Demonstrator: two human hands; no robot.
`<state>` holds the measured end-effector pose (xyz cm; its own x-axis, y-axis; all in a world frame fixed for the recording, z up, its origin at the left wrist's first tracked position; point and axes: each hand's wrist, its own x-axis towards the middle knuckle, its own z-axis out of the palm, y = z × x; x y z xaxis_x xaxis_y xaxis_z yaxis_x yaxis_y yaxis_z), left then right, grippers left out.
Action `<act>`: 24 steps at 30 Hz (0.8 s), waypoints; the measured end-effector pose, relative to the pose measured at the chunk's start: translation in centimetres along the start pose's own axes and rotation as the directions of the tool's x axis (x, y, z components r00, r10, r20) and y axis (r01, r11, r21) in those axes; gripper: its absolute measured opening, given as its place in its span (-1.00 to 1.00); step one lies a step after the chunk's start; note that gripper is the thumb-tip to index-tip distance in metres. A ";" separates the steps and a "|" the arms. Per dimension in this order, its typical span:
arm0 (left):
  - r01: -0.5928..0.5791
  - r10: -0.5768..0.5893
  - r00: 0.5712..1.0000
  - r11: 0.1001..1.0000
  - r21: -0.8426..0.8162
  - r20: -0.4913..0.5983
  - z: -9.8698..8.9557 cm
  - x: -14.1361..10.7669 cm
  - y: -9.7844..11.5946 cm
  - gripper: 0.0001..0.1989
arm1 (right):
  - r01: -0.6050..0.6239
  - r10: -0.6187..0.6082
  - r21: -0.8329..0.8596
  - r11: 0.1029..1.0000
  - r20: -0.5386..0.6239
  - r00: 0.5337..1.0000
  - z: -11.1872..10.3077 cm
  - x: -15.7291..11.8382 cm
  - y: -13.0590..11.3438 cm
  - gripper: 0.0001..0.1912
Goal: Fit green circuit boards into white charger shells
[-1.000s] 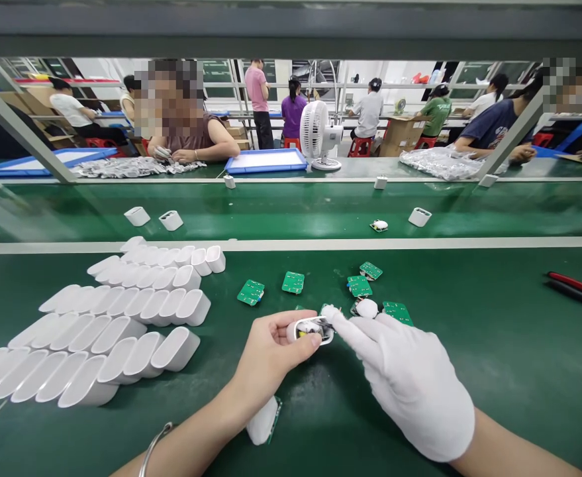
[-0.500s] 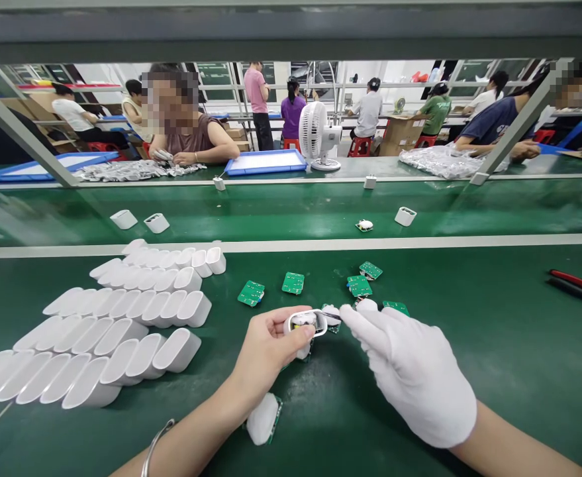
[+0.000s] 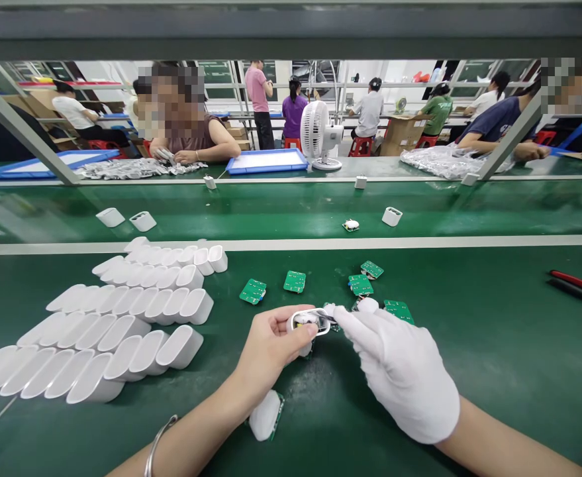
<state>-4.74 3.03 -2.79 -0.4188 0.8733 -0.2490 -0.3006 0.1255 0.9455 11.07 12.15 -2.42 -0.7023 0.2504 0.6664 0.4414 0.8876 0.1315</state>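
My bare left hand (image 3: 275,338) grips a white plastic charger housing (image 3: 291,324) between thumb and fingers, its open end turned to the right and towards me. White and yellow parts show inside it. My right hand (image 3: 400,371), in a white glove, pinches what look like dark, thin tweezers (image 3: 326,317), whose tip reaches into the housing's opening. Behind and beside my hands lie several green circuit boards (image 3: 295,281). Nearer to me, a board with a white wrapped part (image 3: 265,416) rests by my left forearm.
Rows of white empty housings (image 3: 181,346) fill the left of the green table. Red-and-black handled pliers (image 3: 579,286) lie at the far right. Beyond a pale strip, a green conveyor belt (image 3: 271,215) carries a few white housings (image 3: 392,216). Co-workers sit across it, near a white fan (image 3: 320,136).
My right hand has shifted left, bringing the tweezers' tip further into the housing. Pieces on the belt have slid left. My left hand keeps its hold almost in place.
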 end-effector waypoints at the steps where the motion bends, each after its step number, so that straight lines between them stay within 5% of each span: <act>1: 0.003 -0.003 1.000 1.000 0.000 0.004 -0.1 0.0 0.0 -0.53 | -0.007 0.007 0.003 1.000 -0.008 1.000 0.0 0.0 0.0 -0.58; 6: -0.008 0.008 1.000 1.000 0.005 0.021 -0.2 0.0 -0.1 -0.54 | -0.067 0.067 -0.016 0.998 -0.013 0.998 0.1 -0.1 -0.3 -0.58; 24: -0.021 0.022 0.999 0.999 0.037 -0.024 -0.5 0.2 -0.8 -0.51 | 0.024 -0.024 0.034 0.999 -0.005 1.000 -0.3 0.2 -0.3 -0.53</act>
<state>-5.01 2.91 -3.72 -0.4454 0.8644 -0.2332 -0.2596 0.1246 0.9576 10.96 11.85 -2.08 -0.7096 0.2270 0.6671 0.4048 0.9062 0.1222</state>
